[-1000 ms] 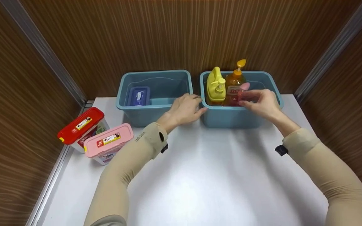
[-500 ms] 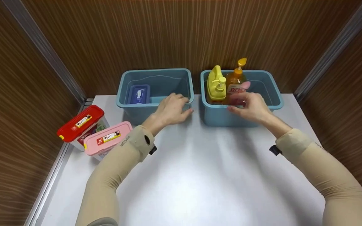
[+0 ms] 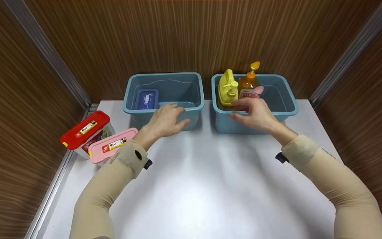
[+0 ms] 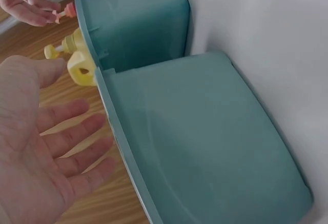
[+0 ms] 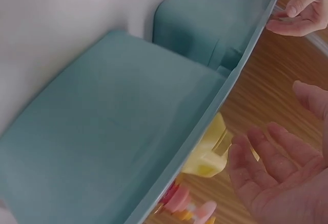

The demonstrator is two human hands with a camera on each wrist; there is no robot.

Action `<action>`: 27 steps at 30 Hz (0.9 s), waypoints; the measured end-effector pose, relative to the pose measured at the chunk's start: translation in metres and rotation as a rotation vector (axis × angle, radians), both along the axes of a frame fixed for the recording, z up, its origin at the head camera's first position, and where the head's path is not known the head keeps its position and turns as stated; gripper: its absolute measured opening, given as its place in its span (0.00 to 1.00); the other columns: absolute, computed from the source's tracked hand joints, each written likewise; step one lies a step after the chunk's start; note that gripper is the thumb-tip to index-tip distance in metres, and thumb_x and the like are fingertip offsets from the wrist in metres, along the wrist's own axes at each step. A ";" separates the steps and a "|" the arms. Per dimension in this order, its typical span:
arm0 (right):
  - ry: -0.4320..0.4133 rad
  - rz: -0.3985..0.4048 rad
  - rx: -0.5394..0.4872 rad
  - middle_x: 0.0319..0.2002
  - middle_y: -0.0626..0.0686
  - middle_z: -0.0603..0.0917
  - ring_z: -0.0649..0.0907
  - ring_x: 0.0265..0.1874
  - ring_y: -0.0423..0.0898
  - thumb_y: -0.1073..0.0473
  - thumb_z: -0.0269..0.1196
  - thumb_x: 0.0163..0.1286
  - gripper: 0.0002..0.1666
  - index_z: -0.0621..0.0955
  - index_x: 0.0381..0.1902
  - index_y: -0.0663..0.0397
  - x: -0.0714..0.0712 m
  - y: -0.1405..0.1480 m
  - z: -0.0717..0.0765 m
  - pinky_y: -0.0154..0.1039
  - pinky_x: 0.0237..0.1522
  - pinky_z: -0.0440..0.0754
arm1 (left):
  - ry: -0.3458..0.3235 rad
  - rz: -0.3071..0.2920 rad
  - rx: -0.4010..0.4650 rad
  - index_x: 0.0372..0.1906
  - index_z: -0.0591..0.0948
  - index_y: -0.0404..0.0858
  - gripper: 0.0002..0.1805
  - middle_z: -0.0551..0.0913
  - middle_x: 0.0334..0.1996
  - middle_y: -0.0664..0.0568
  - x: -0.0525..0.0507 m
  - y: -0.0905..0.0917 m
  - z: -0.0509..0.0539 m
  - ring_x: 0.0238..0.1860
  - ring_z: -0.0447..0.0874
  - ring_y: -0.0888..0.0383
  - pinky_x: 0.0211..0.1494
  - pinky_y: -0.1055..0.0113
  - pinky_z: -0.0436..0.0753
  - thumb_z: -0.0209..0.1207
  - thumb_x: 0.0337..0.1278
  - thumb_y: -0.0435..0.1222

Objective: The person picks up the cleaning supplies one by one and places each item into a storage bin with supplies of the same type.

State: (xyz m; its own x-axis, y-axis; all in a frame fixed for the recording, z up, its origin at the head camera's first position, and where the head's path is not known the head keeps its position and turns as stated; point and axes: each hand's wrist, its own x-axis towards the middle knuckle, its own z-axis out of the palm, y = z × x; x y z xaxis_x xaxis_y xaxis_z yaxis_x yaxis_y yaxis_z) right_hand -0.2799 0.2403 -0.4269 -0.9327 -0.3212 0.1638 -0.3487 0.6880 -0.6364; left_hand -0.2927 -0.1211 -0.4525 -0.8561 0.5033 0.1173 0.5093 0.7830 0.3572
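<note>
My left hand [image 3: 166, 120] hovers over the front rim of the left blue bin [image 3: 195, 75], fingers spread and holding nothing. Inside that bin, at its left, stands a purple-lidded box [image 3: 147, 99]. Above the front rim of the right blue bin [image 3: 287, 89] is my right hand [image 3: 254, 114], empty, its fingers loosely bent near the yellow jug [image 3: 228, 91]. The orange pump bottle [image 3: 250, 79] and a pink pump top [image 3: 259, 90] stand beside the jug, partly behind that hand. In the right wrist view the yellow jug [image 5: 206, 155] shows beyond the rim, near my fingertips.
At the left of the white table [image 3: 191, 186] stand a red-lidded container [image 3: 86, 129] and a pink-lidded one [image 3: 111, 146], the latter partly covered by my left sleeve. Wood-patterned walls [image 3: 177, 36] rise behind and at both sides.
My left hand has moved left from between the bins to the left bin's front rim. My right hand has let go of the pink pump top and shifted left and slightly toward me.
</note>
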 end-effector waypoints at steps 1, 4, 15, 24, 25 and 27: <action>0.013 0.008 0.005 0.63 0.61 0.93 0.92 0.59 0.61 0.54 0.78 0.73 0.30 0.88 0.69 0.57 0.000 -0.003 -0.001 0.52 0.60 0.88 | -0.003 0.002 0.003 0.75 0.83 0.37 0.31 0.86 0.73 0.39 0.002 -0.005 -0.001 0.77 0.81 0.37 0.82 0.38 0.80 0.61 0.82 0.54; 0.044 0.042 0.008 0.62 0.62 0.92 0.91 0.58 0.61 0.55 0.78 0.72 0.30 0.88 0.69 0.57 0.001 -0.013 -0.002 0.52 0.56 0.86 | -0.019 0.024 0.019 0.75 0.83 0.37 0.32 0.86 0.73 0.40 0.006 -0.019 -0.003 0.78 0.80 0.38 0.83 0.38 0.78 0.61 0.82 0.54; 0.061 0.072 0.077 0.70 0.62 0.89 0.87 0.69 0.62 0.47 0.75 0.76 0.36 0.83 0.75 0.59 -0.002 -0.047 -0.006 0.65 0.76 0.82 | -0.128 0.156 0.046 0.82 0.77 0.43 0.36 0.79 0.81 0.45 0.032 -0.074 -0.005 0.83 0.73 0.41 0.88 0.36 0.72 0.62 0.80 0.56; 0.098 0.138 0.181 0.80 0.61 0.80 0.82 0.78 0.62 0.41 0.71 0.78 0.45 0.75 0.83 0.56 -0.010 -0.060 -0.017 0.65 0.81 0.78 | -0.136 0.183 0.067 0.83 0.75 0.44 0.39 0.76 0.84 0.45 0.045 -0.106 -0.007 0.83 0.73 0.39 0.87 0.32 0.71 0.64 0.77 0.58; 0.104 0.148 0.197 0.81 0.61 0.79 0.80 0.80 0.62 0.40 0.71 0.79 0.45 0.74 0.84 0.56 -0.011 -0.060 -0.019 0.65 0.83 0.77 | -0.140 0.187 0.066 0.83 0.75 0.44 0.39 0.76 0.83 0.44 0.046 -0.109 -0.007 0.83 0.74 0.39 0.86 0.32 0.72 0.64 0.77 0.59; 0.115 0.168 0.222 0.83 0.61 0.77 0.76 0.83 0.62 0.39 0.71 0.78 0.46 0.73 0.85 0.56 -0.013 -0.062 -0.022 0.65 0.85 0.73 | -0.158 0.198 0.064 0.83 0.75 0.43 0.41 0.76 0.83 0.43 0.049 -0.114 -0.008 0.82 0.74 0.38 0.86 0.31 0.72 0.64 0.77 0.60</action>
